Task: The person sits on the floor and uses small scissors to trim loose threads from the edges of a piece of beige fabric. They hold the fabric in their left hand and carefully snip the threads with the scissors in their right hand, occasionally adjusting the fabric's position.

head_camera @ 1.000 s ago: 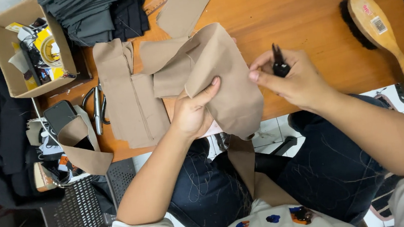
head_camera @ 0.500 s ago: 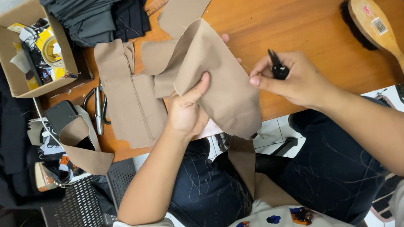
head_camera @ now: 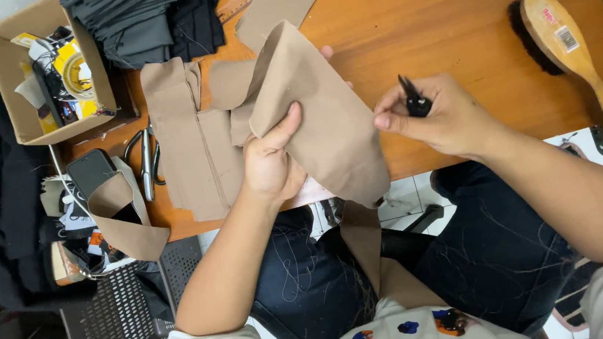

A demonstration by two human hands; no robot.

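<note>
Fingers first: my left hand (head_camera: 272,166) pinches the tan fabric piece (head_camera: 318,116), thumb on the near face and the other fingers hidden behind it, 1 tip showing past the far edge. My right hand (head_camera: 438,116) is curled shut around a small black cutter (head_camera: 412,98), whose pointed tip sticks up toward 11 o'clock.

By size: the wooden table (head_camera: 441,16) fills the top of the view. On it, at 10 o'clock from my left hand, lies a stack of dark folded cloth (head_camera: 136,23); at 9 o'clock, flat tan fabric pieces (head_camera: 192,147). A cardboard box (head_camera: 9,80) of odds and ends sits at the far 10 o'clock corner. A wooden brush (head_camera: 570,48) lies well apart at 2 o'clock from my right hand. Scissors (head_camera: 146,159) rest beside the flat pieces, and a phone (head_camera: 89,171) just beyond them.

The held piece runs long from 11 o'clock down to 5 o'clock, its lower end drooping past the table edge. Its right edge lies at 9 o'clock from the cutter, close but not touching, so my right hand is nearer that edge, while my left carries the fabric.
</note>
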